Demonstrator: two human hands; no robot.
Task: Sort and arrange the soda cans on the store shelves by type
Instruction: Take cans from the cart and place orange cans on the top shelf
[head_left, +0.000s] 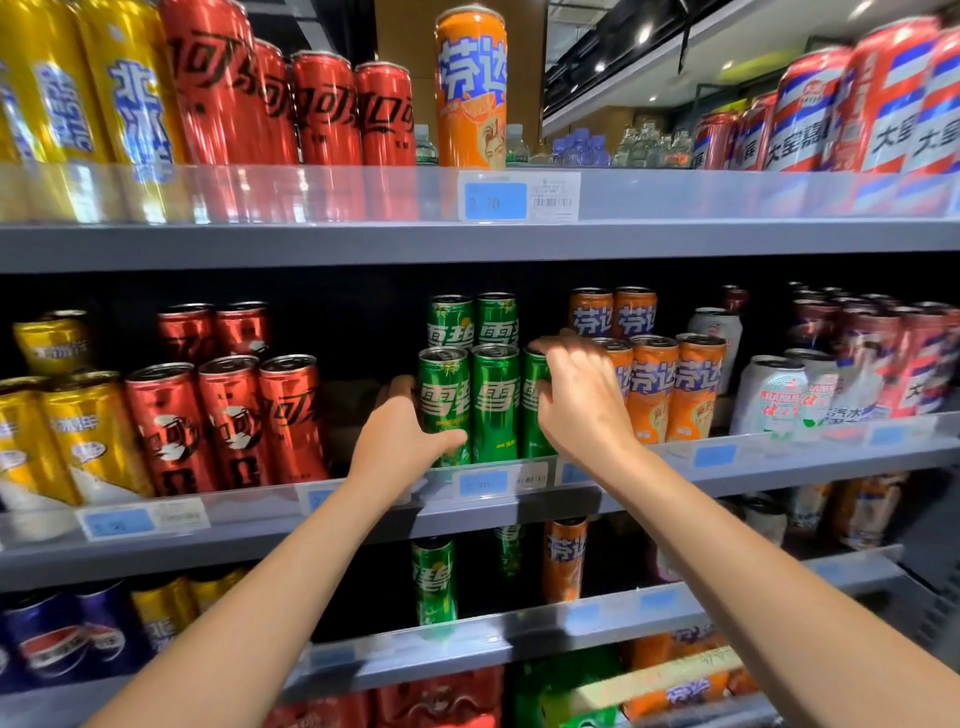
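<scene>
On the middle shelf (519, 509) stands a group of green cans, three in the front row and two behind. My left hand (402, 434) wraps around the leftmost front green can (444, 395). My right hand (576, 395) grips the rightmost front green can (535, 415), fingers over its top. Between them stands the middle green can (496, 402). Orange cans (670, 389) stand just right of my right hand. Red cans (228, 421) stand to the left, past a gap.
Yellow cans (67, 431) fill the far left of the middle shelf, white and red-blue cans (831, 384) the right. On the top shelf a lone orange can (470, 88) stands between red cans (291, 104) and red-blue cans (852, 104). The lower shelf holds single green (434, 579) and orange cans (563, 561).
</scene>
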